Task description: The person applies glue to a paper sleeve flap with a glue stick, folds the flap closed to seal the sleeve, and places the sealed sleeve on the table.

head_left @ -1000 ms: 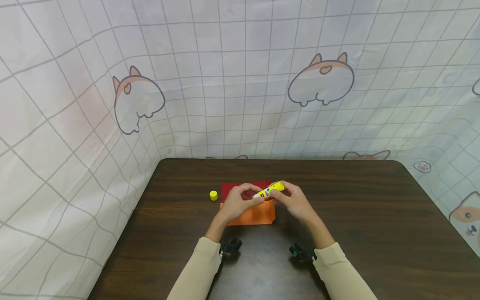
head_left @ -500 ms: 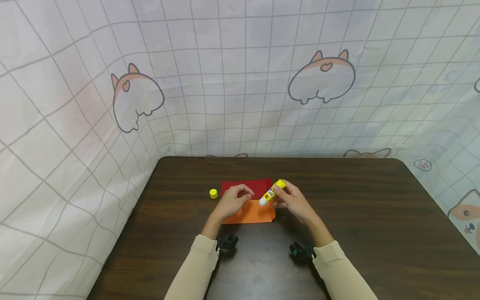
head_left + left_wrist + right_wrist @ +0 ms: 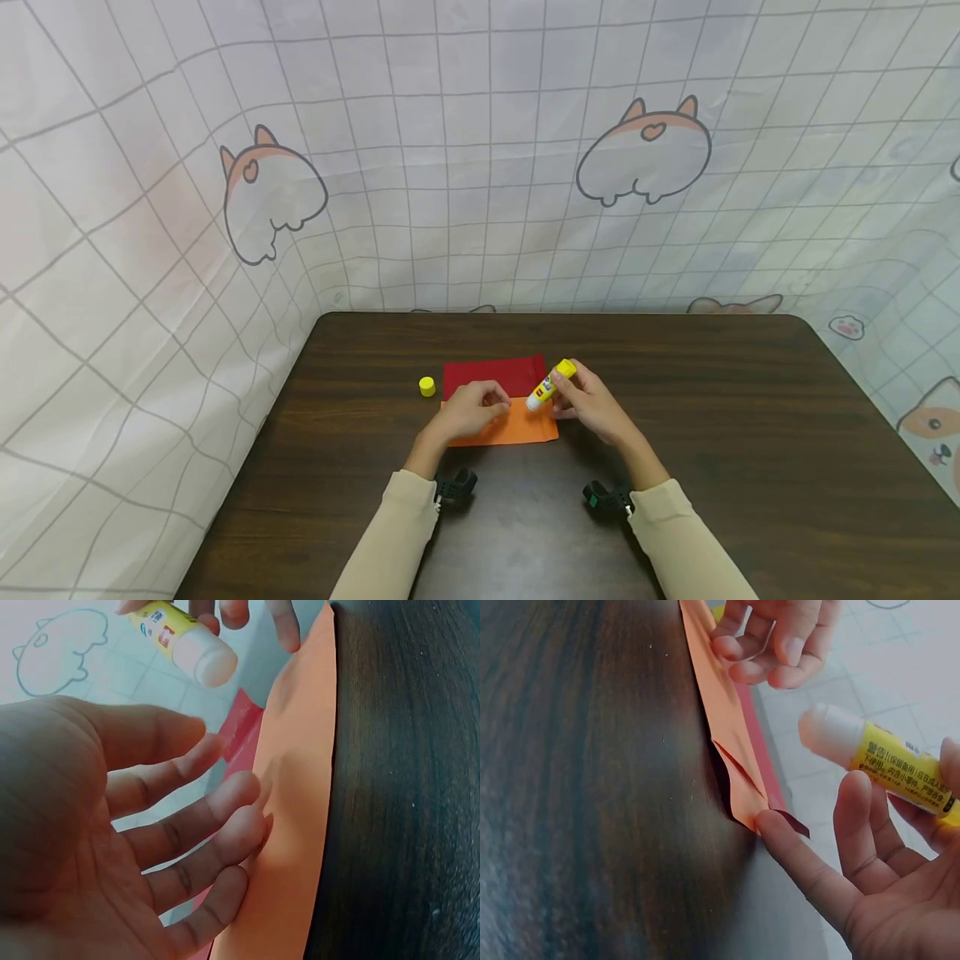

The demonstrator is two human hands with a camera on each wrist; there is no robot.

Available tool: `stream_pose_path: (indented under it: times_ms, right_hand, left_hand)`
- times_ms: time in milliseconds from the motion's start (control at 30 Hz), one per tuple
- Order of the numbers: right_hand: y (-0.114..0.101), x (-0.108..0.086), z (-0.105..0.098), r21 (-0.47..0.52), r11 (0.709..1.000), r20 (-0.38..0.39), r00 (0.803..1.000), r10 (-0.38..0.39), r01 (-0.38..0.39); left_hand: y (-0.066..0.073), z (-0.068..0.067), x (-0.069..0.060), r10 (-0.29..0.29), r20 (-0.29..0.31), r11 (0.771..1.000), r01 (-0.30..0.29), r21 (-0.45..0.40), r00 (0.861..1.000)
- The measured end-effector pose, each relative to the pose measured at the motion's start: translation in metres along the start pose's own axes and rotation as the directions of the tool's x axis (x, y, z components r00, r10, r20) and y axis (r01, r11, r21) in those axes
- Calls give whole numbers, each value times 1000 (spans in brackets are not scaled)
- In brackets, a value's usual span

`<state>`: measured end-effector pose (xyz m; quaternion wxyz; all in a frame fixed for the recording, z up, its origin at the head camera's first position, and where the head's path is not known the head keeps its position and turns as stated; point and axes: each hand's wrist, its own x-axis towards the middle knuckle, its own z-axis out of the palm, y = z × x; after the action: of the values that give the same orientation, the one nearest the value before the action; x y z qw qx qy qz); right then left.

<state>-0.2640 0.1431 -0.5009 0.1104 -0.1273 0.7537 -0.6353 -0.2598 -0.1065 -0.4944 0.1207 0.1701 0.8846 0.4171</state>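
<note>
A yellow glue stick (image 3: 551,385) is pinched in my right hand (image 3: 596,410), its white, uncapped end tilted down to the left above an orange paper envelope (image 3: 517,427). In the right wrist view, one right fingertip touches the envelope's end, where a folded flap (image 3: 739,784) lifts a little. My left hand (image 3: 467,412) rests on the left part of the envelope with loosely bent fingers (image 3: 238,825) and holds nothing. A dark red paper envelope (image 3: 487,375) lies just behind the orange one, partly hidden by it and the left hand.
The yellow cap (image 3: 427,387) stands on the dark wooden table (image 3: 735,433), left of the red envelope. A white gridded curtain (image 3: 450,167) with printed cartoon animals hangs behind the table and along its sides.
My left hand has let go of the glue stick's white end and come down onto the orange envelope. The glue stick now tilts more steeply downward. The orange envelope has shifted slightly right.
</note>
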Motion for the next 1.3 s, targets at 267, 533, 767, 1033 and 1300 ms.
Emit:
stream_pose_path:
  times_ms: [267,533,767,1033,1300]
  right_hand:
    - [3,1,0,-1,1000,3,1000,6,-6]
    - [7,0,0,-37,999,11,1000,5,-5]
    - [7,-1,-1,-53,999,28,1000,-6,8]
    - [8,-2,-2,-71,997,49,999,-17,20]
    - [7,-2,-2,-89,996,50,999,-17,21]
  left_hand:
    - [-2,1,0,24,34,997,-26,67,999]
    - [-3,2,0,20,49,995,-25,100,999]
    - [-3,4,0,4,51,990,-11,141,999]
    - [-4,6,1,3,46,983,-12,185,999]
    - [-7,5,2,3,47,978,-13,206,999]
